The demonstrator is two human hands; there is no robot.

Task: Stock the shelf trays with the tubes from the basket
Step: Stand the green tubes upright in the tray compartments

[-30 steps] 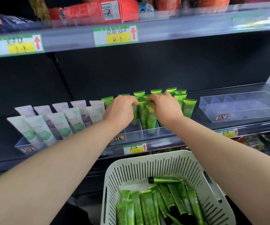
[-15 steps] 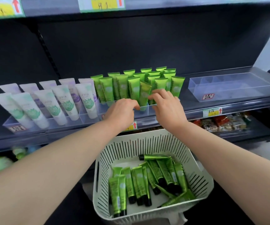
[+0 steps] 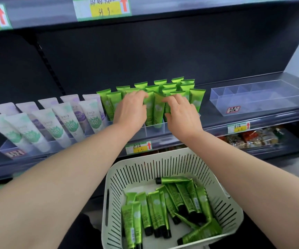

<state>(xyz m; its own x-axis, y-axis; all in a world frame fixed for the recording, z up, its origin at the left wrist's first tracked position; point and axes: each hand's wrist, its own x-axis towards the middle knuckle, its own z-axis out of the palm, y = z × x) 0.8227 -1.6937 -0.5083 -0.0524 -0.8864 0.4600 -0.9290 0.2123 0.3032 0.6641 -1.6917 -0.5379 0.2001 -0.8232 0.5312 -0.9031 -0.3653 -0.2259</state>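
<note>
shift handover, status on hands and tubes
Left hand on upright green plastic tubes, clear shelf tray. Right hand pinches one. More in white slotted basket. Nothing blocking.

I am in a shop, facing tiers of dark grey metal shelving (image 3: 207,112) whose front rails carry green-edged white and yellow price tags (image 3: 103,7) with red arrows and handwritten figures. The goods are set out in rows as if for sale. Bright green plastic squeeze tubes (image 3: 196,97) and pale white and lilac squeeze tubes (image 3: 55,126) stand in clear plastic divided trays (image 3: 271,99), with colourful wrapped snack packets (image 3: 249,138) on the tier below. A white slotted plastic basket (image 3: 163,166) holding more of the green tubes sits below the shelf edge in front of me.
</note>
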